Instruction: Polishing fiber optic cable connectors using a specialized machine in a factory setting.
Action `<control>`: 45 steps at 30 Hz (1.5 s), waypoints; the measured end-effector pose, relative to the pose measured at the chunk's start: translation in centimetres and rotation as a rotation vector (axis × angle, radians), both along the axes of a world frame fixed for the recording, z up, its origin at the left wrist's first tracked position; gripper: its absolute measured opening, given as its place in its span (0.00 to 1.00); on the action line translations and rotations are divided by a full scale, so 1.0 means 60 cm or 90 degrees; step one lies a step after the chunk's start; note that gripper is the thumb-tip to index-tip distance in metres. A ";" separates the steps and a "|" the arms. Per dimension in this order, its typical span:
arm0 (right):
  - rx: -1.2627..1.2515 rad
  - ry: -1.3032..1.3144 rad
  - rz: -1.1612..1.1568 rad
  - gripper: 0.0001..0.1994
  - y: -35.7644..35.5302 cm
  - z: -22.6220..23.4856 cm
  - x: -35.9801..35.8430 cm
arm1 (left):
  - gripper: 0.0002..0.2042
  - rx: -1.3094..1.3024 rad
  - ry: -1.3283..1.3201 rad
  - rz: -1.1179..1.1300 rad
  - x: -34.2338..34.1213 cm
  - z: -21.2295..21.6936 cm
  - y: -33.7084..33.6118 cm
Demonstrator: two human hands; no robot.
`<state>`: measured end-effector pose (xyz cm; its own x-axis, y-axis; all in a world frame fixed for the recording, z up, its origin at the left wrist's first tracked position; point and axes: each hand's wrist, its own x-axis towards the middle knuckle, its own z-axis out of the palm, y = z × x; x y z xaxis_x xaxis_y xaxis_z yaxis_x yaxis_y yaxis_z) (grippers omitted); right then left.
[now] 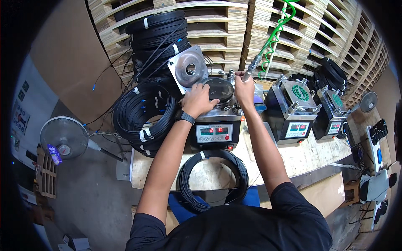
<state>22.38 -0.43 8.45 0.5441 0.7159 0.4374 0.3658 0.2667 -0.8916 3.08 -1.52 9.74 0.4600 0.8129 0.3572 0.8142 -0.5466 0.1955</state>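
Observation:
My left hand point(198, 101) lies at the left side of a dark round disc point(221, 90) on top of a benchtop polishing machine point(214, 133). Its thumb and fingers are spread around the disc's edge, gripping it. My right hand point(244, 90) is closed around a metal air gun point(252, 67) at the machine's far right corner. A green coiled hose point(276, 33) runs up from the air gun. Behind my left hand a square metal plate point(188, 69) with a round hub leans against stacked cable coils. The machine's front carries a lit red display.
Black cable coils point(144, 113) are piled left of the machine, with a taller stack point(157, 37) behind. Another coil point(183, 178) overhangs the table's front edge. Two similar machines point(293, 111) point(331, 108) stand right. A fan point(63, 138) is at left; wooden pallets point(209, 25) rise behind.

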 end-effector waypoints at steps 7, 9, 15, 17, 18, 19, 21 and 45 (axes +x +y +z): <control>-0.043 0.022 0.121 0.12 0.011 -0.003 0.012 | 0.28 -0.033 -0.035 0.035 0.002 -0.006 0.008; -0.058 0.074 0.168 0.11 0.016 -0.004 0.013 | 0.28 -0.035 -0.032 0.035 0.001 -0.008 0.012; -0.065 0.006 0.198 0.12 0.026 0.001 0.018 | 0.30 -0.066 -0.045 0.011 0.004 0.000 0.029; -0.068 0.010 0.216 0.13 0.028 0.003 0.019 | 0.31 -0.102 -0.048 -0.006 -0.003 0.000 0.038; -0.085 -0.006 0.225 0.13 0.029 0.005 0.020 | 0.30 -0.119 -0.060 -0.030 -0.012 -0.006 0.045; -0.101 -0.022 0.233 0.13 0.030 0.007 0.022 | 0.28 -0.136 -0.072 -0.054 -0.019 -0.010 0.052; -0.120 0.007 0.276 0.14 0.031 0.014 0.029 | 0.27 -0.138 -0.070 -0.072 -0.024 -0.010 0.044; -0.061 0.100 0.359 0.08 0.018 0.052 -0.015 | 0.18 -0.005 -0.168 0.060 -0.018 -0.030 0.020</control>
<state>21.50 0.67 11.57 0.1215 0.9457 0.3014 0.0521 0.2971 -0.9534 1.99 -0.34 7.94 0.2741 0.8509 0.4482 0.7814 -0.4687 0.4120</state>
